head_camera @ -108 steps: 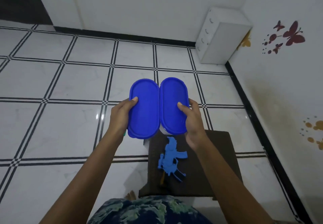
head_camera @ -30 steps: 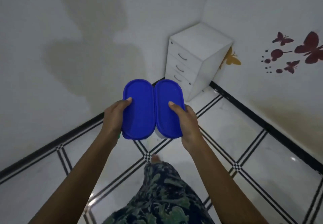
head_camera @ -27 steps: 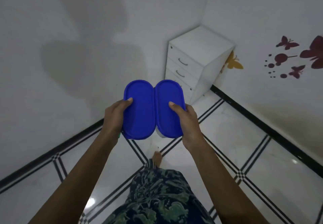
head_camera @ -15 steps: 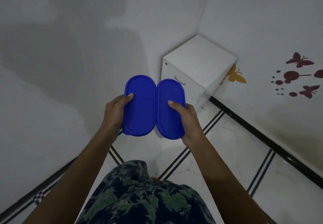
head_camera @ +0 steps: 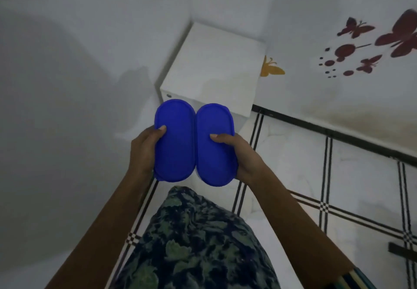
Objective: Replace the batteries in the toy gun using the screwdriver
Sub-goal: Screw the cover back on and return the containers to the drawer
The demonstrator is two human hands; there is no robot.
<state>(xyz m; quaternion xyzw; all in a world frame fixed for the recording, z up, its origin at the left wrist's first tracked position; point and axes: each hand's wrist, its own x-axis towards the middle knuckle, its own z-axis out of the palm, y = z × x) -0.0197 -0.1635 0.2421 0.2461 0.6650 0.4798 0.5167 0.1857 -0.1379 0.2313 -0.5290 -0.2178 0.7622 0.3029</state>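
Two oval boxes with blue lids are held side by side at chest height. My left hand (head_camera: 144,151) grips the left blue-lidded box (head_camera: 174,139), thumb on its lid. My right hand (head_camera: 241,153) grips the right blue-lidded box (head_camera: 214,146) the same way. The lids touch along their inner edges. What the boxes hold is hidden. The toy gun and the screwdriver are out of view.
A white drawer cabinet (head_camera: 214,67) stands in the corner just beyond the boxes. White walls meet there, the right one with butterfly stickers (head_camera: 361,47). The tiled floor (head_camera: 293,176) with black lines spreads to the right. My patterned-cloth leg (head_camera: 196,243) is below.
I have turned away from the stool with the toy gun and walked toward the corner. The cabinet is now much closer. Both hands keep the same hold on the boxes.
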